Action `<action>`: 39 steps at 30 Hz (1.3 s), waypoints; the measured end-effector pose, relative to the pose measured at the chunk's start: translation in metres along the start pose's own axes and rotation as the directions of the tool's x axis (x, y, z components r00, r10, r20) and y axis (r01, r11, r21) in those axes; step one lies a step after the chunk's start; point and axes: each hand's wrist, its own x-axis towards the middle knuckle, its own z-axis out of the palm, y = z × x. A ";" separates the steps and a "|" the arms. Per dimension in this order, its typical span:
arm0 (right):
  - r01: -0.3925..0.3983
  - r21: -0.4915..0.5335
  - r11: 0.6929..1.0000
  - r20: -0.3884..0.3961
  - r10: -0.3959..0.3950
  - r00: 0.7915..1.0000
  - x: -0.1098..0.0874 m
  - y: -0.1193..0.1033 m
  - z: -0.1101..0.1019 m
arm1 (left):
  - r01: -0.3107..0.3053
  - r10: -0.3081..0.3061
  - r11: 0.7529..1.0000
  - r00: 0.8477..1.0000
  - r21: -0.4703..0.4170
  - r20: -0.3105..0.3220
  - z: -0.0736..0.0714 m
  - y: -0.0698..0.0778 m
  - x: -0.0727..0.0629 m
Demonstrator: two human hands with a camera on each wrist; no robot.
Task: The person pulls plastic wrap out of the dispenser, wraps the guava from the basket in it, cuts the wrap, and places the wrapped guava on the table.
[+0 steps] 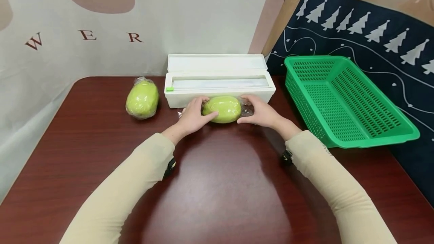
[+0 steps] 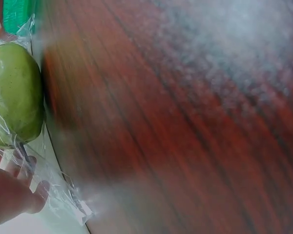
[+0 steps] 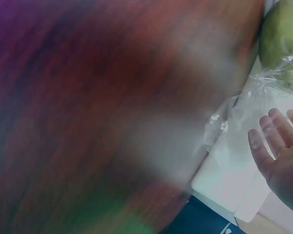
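An oblong green fruit [image 1: 222,109] wrapped in clear cling film lies on its side, against the front of a white cling film dispenser [image 1: 220,99]. My left hand [image 1: 194,116] holds its left end, thumb on the near side and fingers toward the back. Loose film [image 2: 63,195] spreads over those fingers in the left wrist view. Around the loose film [image 3: 239,117] at the fruit's right end, my right hand [image 1: 261,112] spreads its thumb and fingers. The right wrist view shows those fingers [image 3: 271,136] nearly straight, apart from the fruit.
Another film-wrapped green fruit [image 1: 142,99] sits left of the dispenser, whose lid [image 1: 217,62] is raised. A green slotted basket [image 1: 373,144] stands at the right edge of the dark red table [image 1: 217,199]. Behind the table hang a pale cloth [image 1: 203,14] and a navy one [image 1: 325,42].
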 end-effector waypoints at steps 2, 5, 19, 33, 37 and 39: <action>0.014 -0.002 1.000 -0.016 -0.014 1.000 -0.004 -0.003 -0.003 | 0.001 -0.001 1.000 1.000 -0.009 0.000 0.000 0.001 -0.001; 0.046 -0.003 0.999 -0.050 -0.046 0.998 -0.008 -0.009 -0.004 | 0.006 -0.006 1.000 1.000 -0.021 -0.002 -0.001 0.002 -0.003; 0.131 -0.113 0.985 -0.077 -0.140 0.987 -0.007 -0.020 0.004 | -0.010 0.008 1.000 0.998 -0.018 -0.063 0.000 0.001 -0.008; 0.096 -0.102 0.990 -0.074 -0.103 0.992 -0.009 -0.025 -0.005 | -0.063 0.048 0.997 0.968 -0.051 -0.247 -0.013 0.000 -0.019; 0.064 -0.066 0.996 -0.091 -0.070 0.993 -0.007 -0.033 -0.015 | -0.027 -0.001 0.998 0.902 -0.059 -0.433 -0.025 -0.008 -0.019; 0.062 -0.046 0.997 -0.107 -0.067 0.992 -0.005 -0.037 -0.019 | 0.010 -0.034 0.999 0.863 -0.050 -0.505 -0.029 -0.014 -0.017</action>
